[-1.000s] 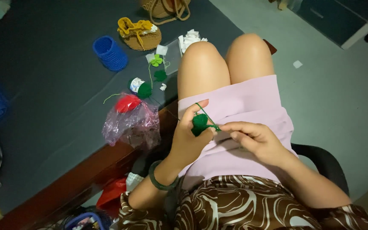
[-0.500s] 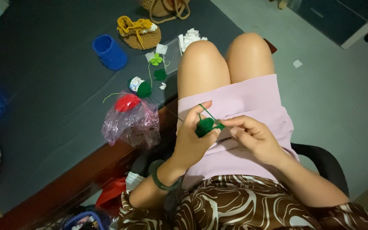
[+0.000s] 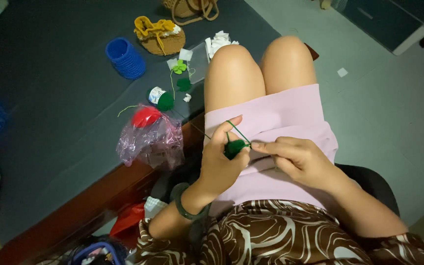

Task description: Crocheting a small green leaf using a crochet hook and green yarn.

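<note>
I sit on a chair with my hands over my lap, above a pink skirt. My left hand (image 3: 222,157) pinches a small dark green crocheted piece (image 3: 233,147), and a strand of green yarn (image 3: 239,131) loops over its raised index finger. My right hand (image 3: 300,159) meets the piece from the right, fingers closed as if on a thin crochet hook that I can barely make out. A green bangle (image 3: 185,208) circles my left wrist.
To my left is a dark mat on a wood-edged bed (image 3: 50,147) with a clear plastic bag holding red yarn (image 3: 150,137), a green yarn ball (image 3: 162,99), a blue crocheted cup (image 3: 125,57), a yellow-brown crocheted sandal (image 3: 160,34) and small green leaves (image 3: 180,68). Grey floor lies right.
My hands have shifted only slightly while working the green piece; the yarn loop over my left index finger has moved a little.
</note>
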